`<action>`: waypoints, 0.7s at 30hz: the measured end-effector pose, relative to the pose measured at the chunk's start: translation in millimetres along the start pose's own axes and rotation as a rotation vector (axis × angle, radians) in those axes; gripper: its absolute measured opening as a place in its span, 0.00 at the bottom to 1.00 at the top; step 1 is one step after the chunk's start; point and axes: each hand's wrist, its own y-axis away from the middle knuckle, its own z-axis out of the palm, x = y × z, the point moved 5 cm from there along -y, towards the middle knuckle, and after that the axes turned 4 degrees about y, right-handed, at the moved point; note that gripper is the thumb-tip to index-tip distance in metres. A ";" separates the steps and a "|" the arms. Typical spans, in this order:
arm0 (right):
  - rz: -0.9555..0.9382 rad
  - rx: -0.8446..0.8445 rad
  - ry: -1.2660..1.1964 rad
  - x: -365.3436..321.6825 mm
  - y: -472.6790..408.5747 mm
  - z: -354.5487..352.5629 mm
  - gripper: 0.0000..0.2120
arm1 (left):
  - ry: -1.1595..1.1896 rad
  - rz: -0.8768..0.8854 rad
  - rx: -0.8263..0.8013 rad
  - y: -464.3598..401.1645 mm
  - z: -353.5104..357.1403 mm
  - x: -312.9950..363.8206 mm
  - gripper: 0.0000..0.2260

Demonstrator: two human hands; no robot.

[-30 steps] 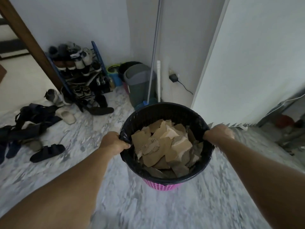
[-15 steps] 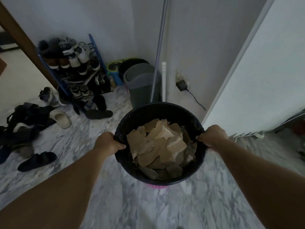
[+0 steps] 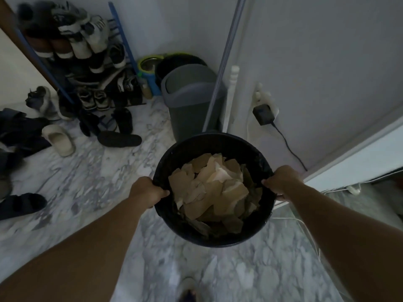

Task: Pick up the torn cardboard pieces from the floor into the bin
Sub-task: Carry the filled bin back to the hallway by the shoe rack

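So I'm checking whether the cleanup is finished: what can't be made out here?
- Head view: floor under the bin is hidden by it and both arms.
- Left hand and right hand grip the rim; fingertips hidden.
- Lower cardboard pieces are covered by upper ones.
- Grey lidded bin: contents hidden.

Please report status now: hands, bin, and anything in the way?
Left hand and right hand grip bin rim. Cardboard pieces inside bin. Ahead: grey trash can, mop pole.

Black-lined bin (image 3: 174, 158) holds a heap of torn brown cardboard pieces (image 3: 209, 188).
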 end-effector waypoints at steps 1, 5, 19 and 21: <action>-0.005 0.003 0.006 -0.1 -16.4 7.6 0.13 | -0.006 -0.003 -0.003 -12.9 5.3 0.8 0.15; 0.000 -0.021 0.083 2.9 -67.6 34.6 0.09 | -0.032 -0.050 -0.024 -58.1 28.2 0.5 0.16; -0.098 -0.108 0.262 6.7 -191.8 90.2 0.07 | -0.076 -0.208 -0.106 -158.9 106.8 -23.3 0.11; -0.111 -0.104 0.271 13.1 -200.3 98.1 0.07 | -0.083 -0.204 -0.095 -163.8 115.0 -27.3 0.12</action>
